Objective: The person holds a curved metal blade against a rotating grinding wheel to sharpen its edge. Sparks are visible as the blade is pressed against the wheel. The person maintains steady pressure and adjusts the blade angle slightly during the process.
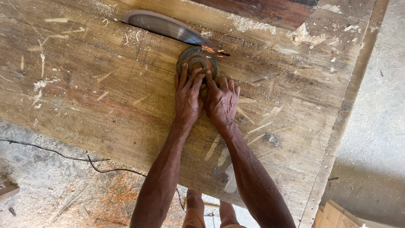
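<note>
While both hands press down side by side on the wooden worktop (105, 93), the left hand (187, 96) and right hand (221, 101) lay their spread fingers on a rusty round disc (195, 59). Each grip is flat and open, pinching nothing, the fingertips pinning the disc from its near edge. It sits against the saw blade (164, 26) rising from the worktop's slot, with orange sparks (213, 50) at the contact. A black cable (63, 155) trails over the sawdust-strewn floor (50, 190) below.
</note>
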`<state>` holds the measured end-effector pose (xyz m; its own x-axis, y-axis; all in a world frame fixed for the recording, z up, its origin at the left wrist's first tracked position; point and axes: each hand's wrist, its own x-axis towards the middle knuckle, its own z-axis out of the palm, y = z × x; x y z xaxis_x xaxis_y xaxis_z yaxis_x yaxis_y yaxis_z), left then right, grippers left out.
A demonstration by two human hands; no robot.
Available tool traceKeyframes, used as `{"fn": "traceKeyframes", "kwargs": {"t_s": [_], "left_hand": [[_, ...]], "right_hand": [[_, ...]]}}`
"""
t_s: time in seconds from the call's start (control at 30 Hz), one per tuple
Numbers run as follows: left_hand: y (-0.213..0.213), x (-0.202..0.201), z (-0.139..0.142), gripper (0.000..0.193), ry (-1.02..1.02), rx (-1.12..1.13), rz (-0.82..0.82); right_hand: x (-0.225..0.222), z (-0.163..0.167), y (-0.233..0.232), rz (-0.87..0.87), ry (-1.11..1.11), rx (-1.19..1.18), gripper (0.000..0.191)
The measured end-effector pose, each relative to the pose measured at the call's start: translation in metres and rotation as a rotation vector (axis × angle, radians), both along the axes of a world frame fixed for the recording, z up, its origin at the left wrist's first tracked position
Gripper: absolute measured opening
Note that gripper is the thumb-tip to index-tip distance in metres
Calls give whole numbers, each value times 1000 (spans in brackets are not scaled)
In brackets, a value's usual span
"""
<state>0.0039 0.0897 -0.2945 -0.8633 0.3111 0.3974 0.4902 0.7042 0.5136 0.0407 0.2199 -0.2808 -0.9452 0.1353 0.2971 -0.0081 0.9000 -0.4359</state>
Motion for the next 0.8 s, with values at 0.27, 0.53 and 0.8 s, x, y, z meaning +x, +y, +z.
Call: {"fn": "traceKeyframes", "kwargs": {"t_s": [0.27, 0.53, 0.8], "left_hand": [[0, -4, 0, 31, -22, 9, 26], [-6, -8, 3, 30, -43, 21, 47], [-8, -13, 0, 28, -18, -11, 78]], "right_hand": [[-6, 5, -4, 3, -35, -12, 43], [-15, 3, -8, 23, 9, -27, 38], [-22, 4, -12, 37, -2, -13, 39]]}}
